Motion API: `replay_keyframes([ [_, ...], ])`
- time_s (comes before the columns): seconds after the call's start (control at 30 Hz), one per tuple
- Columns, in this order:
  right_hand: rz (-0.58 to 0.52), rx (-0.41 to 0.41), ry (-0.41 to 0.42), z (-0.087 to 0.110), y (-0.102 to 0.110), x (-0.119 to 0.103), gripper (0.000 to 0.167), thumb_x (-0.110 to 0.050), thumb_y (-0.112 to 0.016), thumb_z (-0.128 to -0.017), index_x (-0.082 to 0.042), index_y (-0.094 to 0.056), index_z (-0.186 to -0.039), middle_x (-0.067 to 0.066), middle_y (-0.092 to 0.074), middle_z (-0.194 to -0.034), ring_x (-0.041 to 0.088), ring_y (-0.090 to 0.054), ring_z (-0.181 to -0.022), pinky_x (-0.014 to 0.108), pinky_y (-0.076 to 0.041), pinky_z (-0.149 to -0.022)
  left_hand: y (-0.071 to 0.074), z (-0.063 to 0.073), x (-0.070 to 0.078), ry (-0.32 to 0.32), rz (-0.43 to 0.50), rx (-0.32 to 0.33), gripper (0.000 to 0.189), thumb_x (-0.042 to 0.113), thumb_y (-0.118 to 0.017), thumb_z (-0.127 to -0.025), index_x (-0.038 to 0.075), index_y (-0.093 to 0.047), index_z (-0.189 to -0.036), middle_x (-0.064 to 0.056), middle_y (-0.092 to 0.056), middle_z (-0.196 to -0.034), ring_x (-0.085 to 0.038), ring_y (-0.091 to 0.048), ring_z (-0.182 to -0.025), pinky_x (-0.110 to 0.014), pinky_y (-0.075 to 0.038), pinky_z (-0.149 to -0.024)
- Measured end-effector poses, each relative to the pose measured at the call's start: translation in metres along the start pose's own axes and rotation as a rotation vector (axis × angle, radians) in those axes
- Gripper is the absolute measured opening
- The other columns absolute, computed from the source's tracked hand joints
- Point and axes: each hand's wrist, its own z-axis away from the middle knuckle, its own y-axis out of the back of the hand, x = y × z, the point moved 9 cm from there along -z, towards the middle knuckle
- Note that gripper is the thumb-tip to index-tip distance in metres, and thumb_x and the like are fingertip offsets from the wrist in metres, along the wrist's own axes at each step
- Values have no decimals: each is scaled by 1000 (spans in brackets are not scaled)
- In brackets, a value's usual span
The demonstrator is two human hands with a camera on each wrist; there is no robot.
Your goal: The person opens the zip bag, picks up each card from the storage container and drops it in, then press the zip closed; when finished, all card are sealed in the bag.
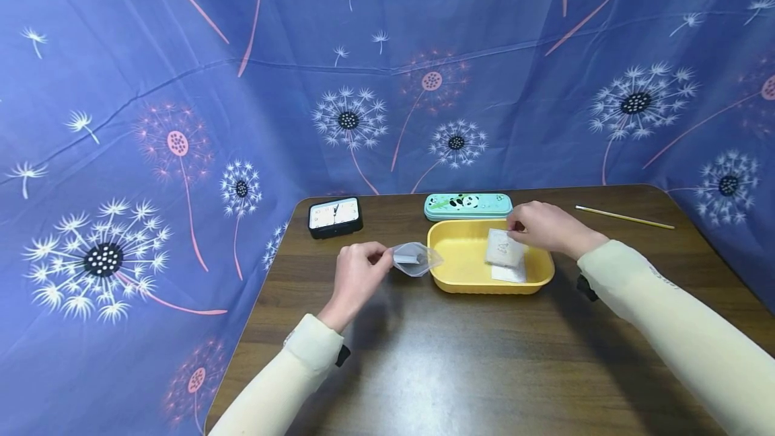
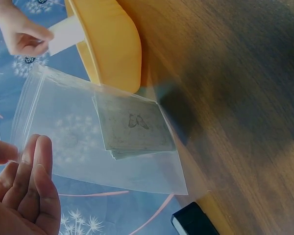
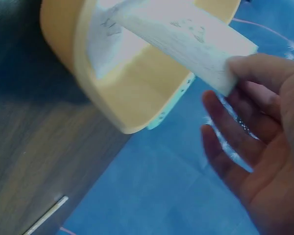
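My left hand [image 1: 357, 278] pinches the edge of a clear zip bag [image 1: 432, 259], left of the yellow tray [image 1: 478, 286]. Inside the bag, the left wrist view shows a small stack of square paper sheets [image 2: 132, 127], the top one printed with a wing-like drawing. Over the tray, my right hand [image 1: 554, 229] holds a square white paper sheet [image 1: 504, 249] by its edge between thumb and fingers. Faint line drawings mark that sheet [image 3: 186, 36] in the right wrist view. Another white sheet [image 1: 508, 276] lies in the tray beneath it, partly hidden.
Behind the tray lies a mint pencil case [image 1: 467, 206] with a panda print. A black-framed clock [image 1: 335, 216] stands at the back left, and a thin pencil [image 1: 625, 217] lies at the back right. A blue dandelion-print curtain [image 1: 387, 73] borders the wooden table [image 1: 460, 362].
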Motion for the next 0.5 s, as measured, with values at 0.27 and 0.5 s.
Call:
replay_keyframes([
  [0.27, 27, 286, 177, 7, 36, -49, 8, -11, -72, -92, -18, -70, -89, -6, -65, -87, 14, -59, -75, 39, -51, -67, -1, 0, -1, 13, 3, -17, 18, 18, -70, -96, 16, -81, -81, 14, -63, -63, -6, -57, -56, -28, -47, -55],
  [0.5, 38, 515, 374, 19, 67, -98, 6, -13, -70, -91, -17, -66, -90, -6, -65, -89, 14, -62, -79, 42, -53, -75, 0, 0, -1, 8, 8, -14, 18, 18, -70, -96, 15, -81, -82, 14, -64, -64, -6, -58, -57, -28, -47, -54],
])
